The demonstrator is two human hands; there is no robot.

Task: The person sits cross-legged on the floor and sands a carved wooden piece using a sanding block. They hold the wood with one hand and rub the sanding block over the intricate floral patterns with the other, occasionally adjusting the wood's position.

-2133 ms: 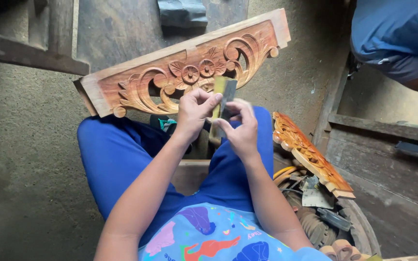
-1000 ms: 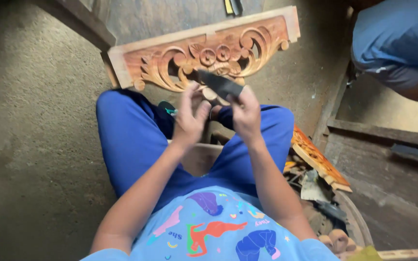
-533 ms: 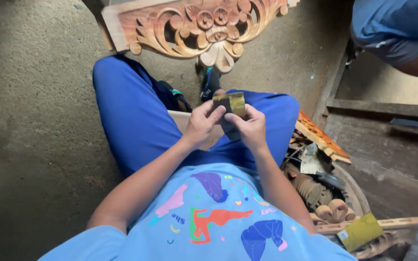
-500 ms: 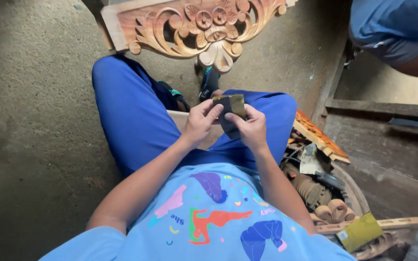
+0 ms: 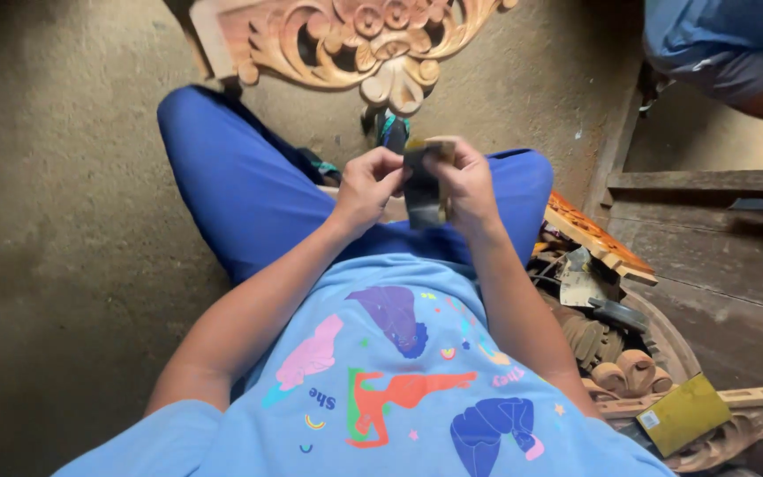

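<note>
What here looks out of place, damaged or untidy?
Nothing looks damaged. Both hands, left hand and right hand, hold a folded dark sheet over the lap. Only the basket at the right is untidy, heaped with carved pieces and scraps.

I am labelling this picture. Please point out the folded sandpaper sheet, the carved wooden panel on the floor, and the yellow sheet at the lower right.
folded sandpaper sheet [image 5: 423,190], head view, dark middle face.
carved wooden panel [image 5: 346,40], head view, scrollwork.
yellow sheet [image 5: 683,413], head view, centre.
</note>
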